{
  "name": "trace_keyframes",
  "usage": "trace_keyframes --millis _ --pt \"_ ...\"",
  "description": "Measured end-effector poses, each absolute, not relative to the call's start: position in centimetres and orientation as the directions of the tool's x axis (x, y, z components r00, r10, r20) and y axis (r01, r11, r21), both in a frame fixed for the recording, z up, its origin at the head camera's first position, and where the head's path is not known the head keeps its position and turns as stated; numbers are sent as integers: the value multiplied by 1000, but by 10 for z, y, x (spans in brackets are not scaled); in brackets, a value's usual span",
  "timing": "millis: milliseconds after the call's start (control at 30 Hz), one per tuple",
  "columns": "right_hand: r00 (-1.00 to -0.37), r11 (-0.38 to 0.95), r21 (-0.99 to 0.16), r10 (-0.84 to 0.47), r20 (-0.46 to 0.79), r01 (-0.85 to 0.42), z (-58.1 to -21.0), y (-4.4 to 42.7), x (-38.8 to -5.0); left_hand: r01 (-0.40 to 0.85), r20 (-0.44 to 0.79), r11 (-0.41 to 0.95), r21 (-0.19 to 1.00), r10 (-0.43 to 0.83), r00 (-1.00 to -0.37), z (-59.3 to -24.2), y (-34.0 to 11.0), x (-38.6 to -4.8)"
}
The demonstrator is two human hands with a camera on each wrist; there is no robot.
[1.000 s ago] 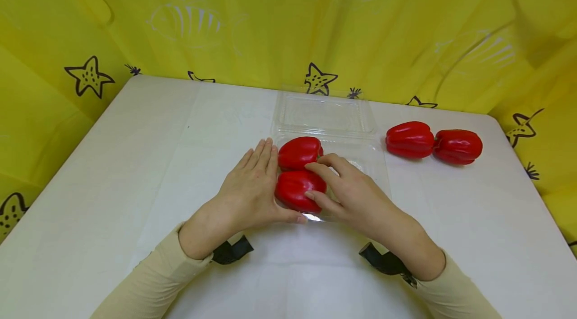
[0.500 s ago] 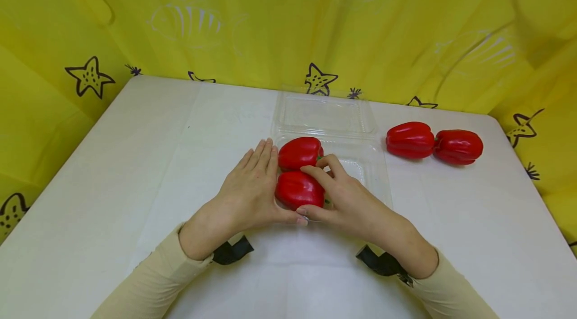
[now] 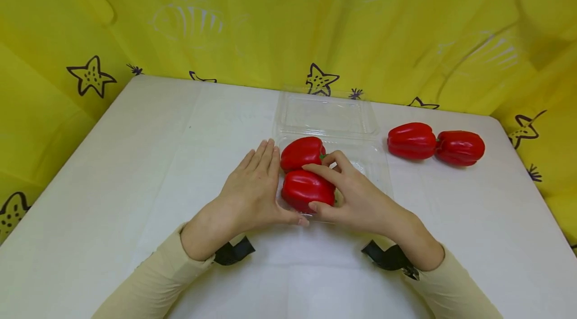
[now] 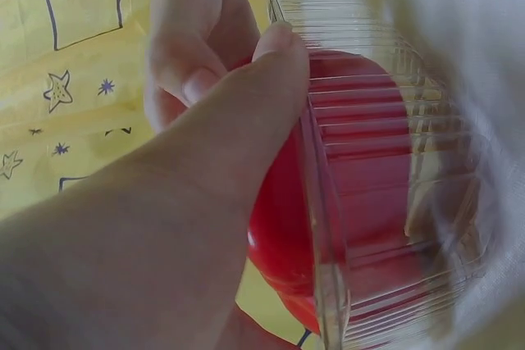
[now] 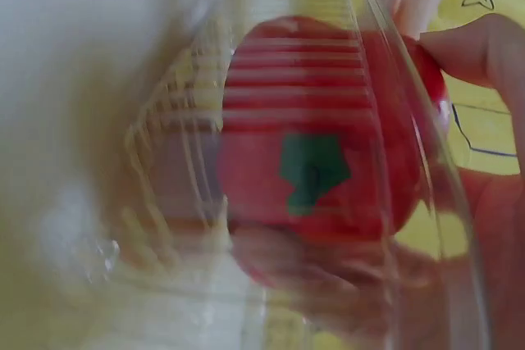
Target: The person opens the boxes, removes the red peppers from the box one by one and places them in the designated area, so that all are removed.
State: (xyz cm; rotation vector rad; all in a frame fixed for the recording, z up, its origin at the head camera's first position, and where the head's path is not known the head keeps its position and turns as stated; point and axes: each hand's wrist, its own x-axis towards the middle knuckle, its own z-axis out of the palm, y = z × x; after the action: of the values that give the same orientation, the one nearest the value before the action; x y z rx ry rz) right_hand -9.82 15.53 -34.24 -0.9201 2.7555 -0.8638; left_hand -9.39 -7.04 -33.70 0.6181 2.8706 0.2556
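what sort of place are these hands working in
Probably a makeshift indoor workspace, judging by the white table, the yellow curtain round its back and sides, and the open plastic box holding two red peppers.

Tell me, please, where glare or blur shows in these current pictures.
Head view: fairly sharp, with small pale highlights on the nearest pepper; left wrist view: ribs on the clear container are readable, but the picture's right edge is hazy; right wrist view: blurred, the green stem soft-edged.
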Motion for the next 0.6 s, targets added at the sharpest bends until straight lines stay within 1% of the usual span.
trace_keyframes --millis 133,267,500,600 --pt "-813 659 -567 -582 31 -493 -341 159 -99 381 -161 901 207 415 -895 -337 -71 -94" --pt "-813 658 -575 -582 20 -486 -341 159 -98 385 -158 900 206 419 -894 -337 -71 -94" --pt "-801 655 -524 -591 94 -545 -337 160 -96 390 -156 897 210 424 -892 -337 -71 -94" --pt "-794 656 -505 -598 106 -561 -335 160 -95 385 -161 898 213 421 -893 -337 -70 -95"
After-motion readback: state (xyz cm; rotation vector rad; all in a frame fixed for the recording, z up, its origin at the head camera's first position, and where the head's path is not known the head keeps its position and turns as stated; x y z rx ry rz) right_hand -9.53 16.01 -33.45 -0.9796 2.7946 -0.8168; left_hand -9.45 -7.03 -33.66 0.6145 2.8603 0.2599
